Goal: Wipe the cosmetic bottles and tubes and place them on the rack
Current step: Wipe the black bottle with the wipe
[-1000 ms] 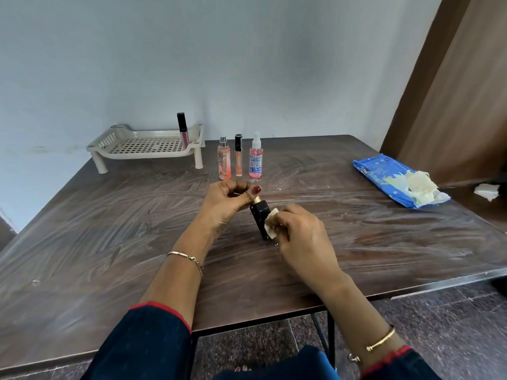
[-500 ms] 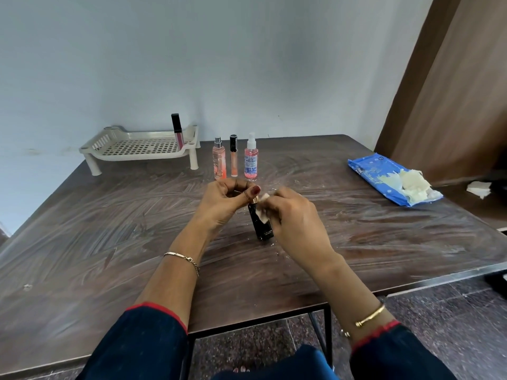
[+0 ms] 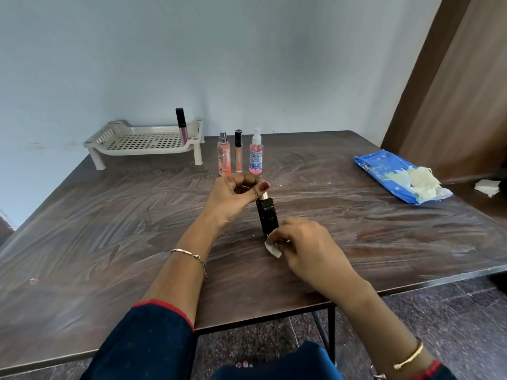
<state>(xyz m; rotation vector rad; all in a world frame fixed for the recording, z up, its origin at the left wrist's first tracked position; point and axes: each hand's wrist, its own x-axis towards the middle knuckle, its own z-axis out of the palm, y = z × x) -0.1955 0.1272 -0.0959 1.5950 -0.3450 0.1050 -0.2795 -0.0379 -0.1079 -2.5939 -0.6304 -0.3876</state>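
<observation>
A black square bottle (image 3: 266,216) with a gold neck stands tilted over the middle of the table. My left hand (image 3: 233,197) pinches its top. Its lower end is touched by a small white wipe (image 3: 273,248) pinched in my right hand (image 3: 307,246). Behind them stand a peach spray bottle (image 3: 223,154), a slim orange tube with a black cap (image 3: 238,151) and a pink spray bottle (image 3: 256,153). At the back left sits the cream rack (image 3: 131,149), with a dark-capped pink gloss tube (image 3: 181,126) upright on its right side.
A blue wipes pack (image 3: 384,171) with crumpled used wipes (image 3: 419,181) on it lies at the table's right. Another crumpled wipe (image 3: 487,186) lies on a ledge further right. The dark wooden table (image 3: 109,229) runs to a front edge near my sleeves; a wall rises behind.
My right hand with the wipe has slid from the bottle's upper part down to its lower end. My left hand has kept its hold on the top.
</observation>
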